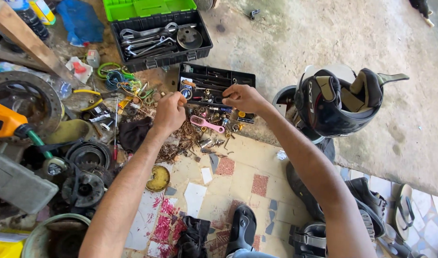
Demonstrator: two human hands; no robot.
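Below, hands (170, 112) over black tray (245, 77)

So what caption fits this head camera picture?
Two hands reach over a black tray of small parts, helmet nearby.

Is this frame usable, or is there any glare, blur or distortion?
Head view: even daylight, no harsh glare; wide-angle bending at the edges; left hand and right hand sharp over the small parts tray; helmet sheen mild; concrete floor bright, not blown out.
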